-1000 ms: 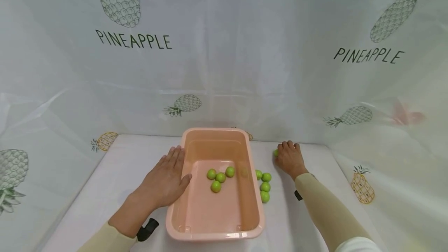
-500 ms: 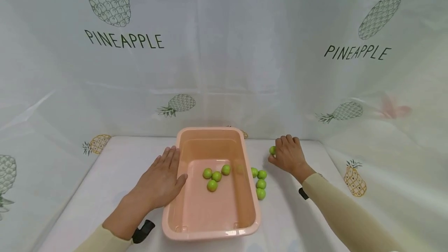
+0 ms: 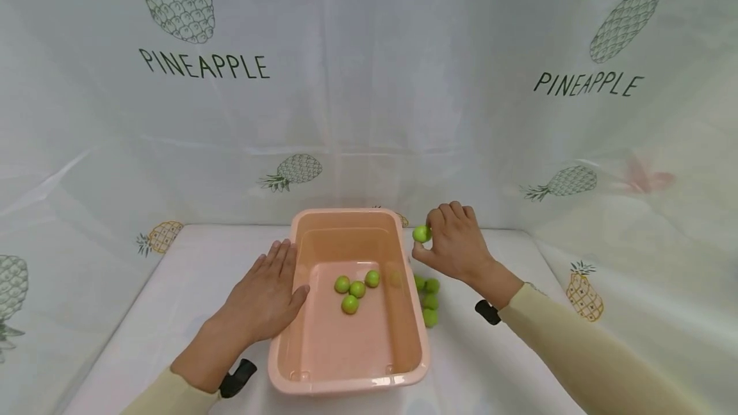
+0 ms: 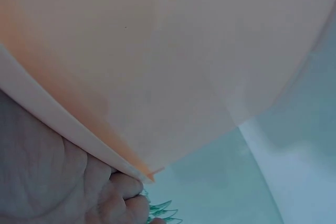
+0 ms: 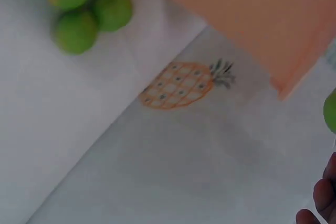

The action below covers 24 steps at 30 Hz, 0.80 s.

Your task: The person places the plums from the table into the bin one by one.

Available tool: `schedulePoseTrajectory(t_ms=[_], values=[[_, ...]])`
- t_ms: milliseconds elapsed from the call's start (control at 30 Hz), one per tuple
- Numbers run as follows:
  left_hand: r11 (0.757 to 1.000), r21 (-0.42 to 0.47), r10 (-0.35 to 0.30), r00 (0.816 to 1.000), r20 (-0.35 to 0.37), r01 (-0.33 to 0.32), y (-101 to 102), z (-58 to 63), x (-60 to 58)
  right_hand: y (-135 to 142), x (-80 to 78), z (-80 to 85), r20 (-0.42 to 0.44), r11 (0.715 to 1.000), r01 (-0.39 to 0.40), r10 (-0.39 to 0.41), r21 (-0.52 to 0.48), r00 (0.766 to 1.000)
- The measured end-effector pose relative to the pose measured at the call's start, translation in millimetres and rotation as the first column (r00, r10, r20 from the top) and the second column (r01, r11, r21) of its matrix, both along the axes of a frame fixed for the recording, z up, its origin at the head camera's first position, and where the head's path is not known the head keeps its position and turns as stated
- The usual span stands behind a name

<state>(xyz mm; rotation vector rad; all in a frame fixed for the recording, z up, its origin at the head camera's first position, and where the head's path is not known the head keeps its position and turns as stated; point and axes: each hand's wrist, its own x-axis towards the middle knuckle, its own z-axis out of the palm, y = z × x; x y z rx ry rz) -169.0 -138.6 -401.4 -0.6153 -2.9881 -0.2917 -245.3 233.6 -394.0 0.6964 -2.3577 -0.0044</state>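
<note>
My right hand pinches a small round green fruit, like a lime, between thumb and fingers, raised off the table just right of the pink plastic tub's far corner. At the right edge of the right wrist view, part of that fruit shows beside the fingertips. Several similar fruits lie on the tub's floor. Along its outer right side, more fruits stand on the table. With fingers straight, my left hand rests against the tub's left side, its thumb over the rim.
A white table bears the tub. Behind and at both sides hangs a pale sheet printed with pineapples, meeting the table's far edge. Black straps sit on both wrists.
My right hand has lifted a green fruit from the table's far right and carried it left toward the tub. The left hand stays at the tub's side. The head view has turned slightly right.
</note>
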Motion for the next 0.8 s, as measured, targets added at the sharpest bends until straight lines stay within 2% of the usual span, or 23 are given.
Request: schedulePoseTrajectory(t_ms=[100, 200, 367, 567, 800], values=[[1.000, -0.001, 0.004, 1.000, 0.007, -0.004, 0.2, 0.4, -0.1, -30.5, 8.7, 7.4, 0.018, 0.998, -0.057, 0.057, -0.009, 0.998], [1.000, -0.004, 0.004, 1.000, 0.016, -0.004, -0.1, 0.6, 0.1, -57.8, 11.6, 7.2, 0.044, 0.995, -0.098, 0.097, 0.010, 0.994], [1.000, -0.003, 0.005, 1.000, 0.014, -0.005, -0.9, -0.3, -0.9, -87.6, 1.5, 0.7, 0.106, 0.994, -0.093, 0.087, 0.054, 0.991], [1.000, -0.001, 0.010, 1.000, 0.025, -0.010, -0.7, -2.2, -2.8, -99.4, -8.9, -11.0, 0.130, 0.995, -0.076, 0.067, 0.067, 0.989], [1.000, -0.004, 0.021, 0.999, 0.030, -0.021, -1.1, -1.6, -2.8, -101.6, -10.5, -17.4, 0.134, 0.996, -0.049, 0.039, 0.077, 0.990]])
